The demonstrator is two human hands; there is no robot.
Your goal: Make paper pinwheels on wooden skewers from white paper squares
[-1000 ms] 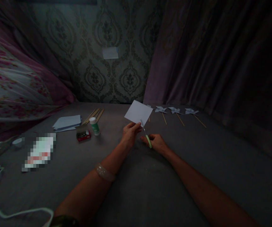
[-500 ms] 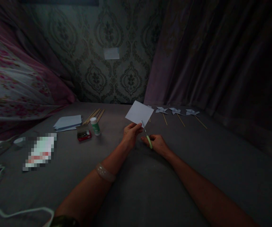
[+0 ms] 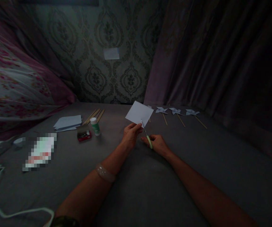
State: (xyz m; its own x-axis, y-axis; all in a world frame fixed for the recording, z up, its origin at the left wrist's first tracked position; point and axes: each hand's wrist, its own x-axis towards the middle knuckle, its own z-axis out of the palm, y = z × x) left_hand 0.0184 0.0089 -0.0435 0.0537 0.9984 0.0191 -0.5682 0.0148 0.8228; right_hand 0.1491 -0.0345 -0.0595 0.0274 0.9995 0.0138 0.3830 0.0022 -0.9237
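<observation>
A square white sheet of paper [image 3: 138,113] is held up above the table, tilted so one corner points toward me. My left hand [image 3: 130,134] pinches it near that lower corner, thumb on top. In my right hand [image 3: 157,143] are scissors [image 3: 149,142] with light green handles, the fingers closed round the grips. Their blades reach up over the paper's lower corner, beside my left thumb. Whether the blades are parted is too small to tell.
Paper pinwheels on sticks [image 3: 176,111] lie at the back right. At the left are a paper stack [image 3: 68,122], wooden sticks [image 3: 99,114], a white-and-green bottle [image 3: 95,126], a small red box [image 3: 84,134], a blurred-out packet [image 3: 41,149] and a white cable [image 3: 20,210].
Almost nothing differs. The scissors and both hands hold nearly the same place, with only a tiny shift at the blades on the paper.
</observation>
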